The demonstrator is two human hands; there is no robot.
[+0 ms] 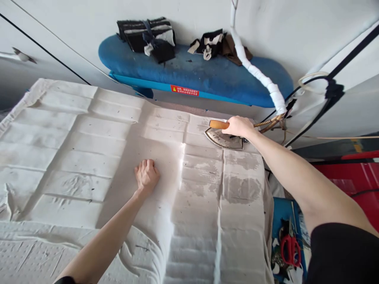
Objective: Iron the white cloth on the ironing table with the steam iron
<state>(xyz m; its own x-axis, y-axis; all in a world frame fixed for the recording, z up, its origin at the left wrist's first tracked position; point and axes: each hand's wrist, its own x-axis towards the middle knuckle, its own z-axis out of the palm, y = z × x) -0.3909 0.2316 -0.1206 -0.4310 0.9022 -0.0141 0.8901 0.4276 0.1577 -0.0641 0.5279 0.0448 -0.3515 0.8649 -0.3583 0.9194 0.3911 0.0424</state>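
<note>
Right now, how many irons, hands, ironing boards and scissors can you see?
Wooden-handled irons: 1
Hands (left hand, right hand): 2
Blue ironing boards: 1
Red-handled scissors: 1
Total: 5

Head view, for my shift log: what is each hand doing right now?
Left hand: closed in a loose fist on the white padded cloth, holding nothing.
Right hand: closed on the wooden handle of the steam iron.

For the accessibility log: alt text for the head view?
A person's right hand grips the orange wooden handle of a metal iron on a wide, creased white cloth with grey patches, while the left hand rests in a fist on the cloth. Behind them sits a blue padded ironing board holding black-and-white fabric scraps.
</note>
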